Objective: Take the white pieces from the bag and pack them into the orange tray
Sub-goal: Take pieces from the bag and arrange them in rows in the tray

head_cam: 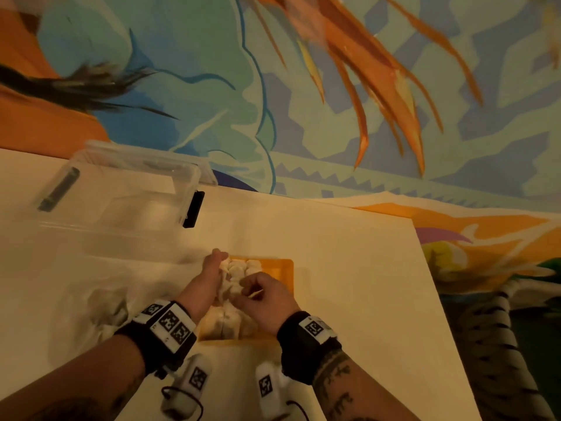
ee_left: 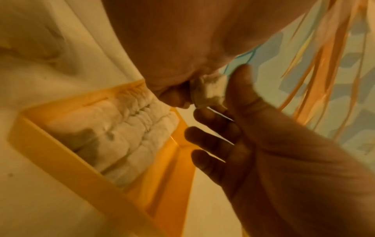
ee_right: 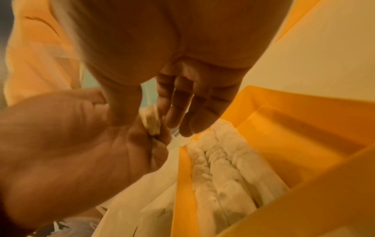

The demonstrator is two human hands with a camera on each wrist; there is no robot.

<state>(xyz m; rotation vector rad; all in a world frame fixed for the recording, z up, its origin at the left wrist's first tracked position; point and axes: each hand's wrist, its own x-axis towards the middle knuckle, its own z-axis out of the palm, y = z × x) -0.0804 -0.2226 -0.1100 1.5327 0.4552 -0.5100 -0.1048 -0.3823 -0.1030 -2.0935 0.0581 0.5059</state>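
Note:
The orange tray lies on the table in front of me. White pieces are packed in rows along its left part; its right part shows bare orange floor. Both hands meet just above the tray's left side. One small white piece is pinched between them: my left hand grips it from the left, and my right hand pinches it between thumb and fingers. The crumpled clear bag lies left of my left wrist.
A clear plastic box with black latches stands at the back left of the table. The table's right edge runs diagonally, with a painted wall and patterned cloth beyond it.

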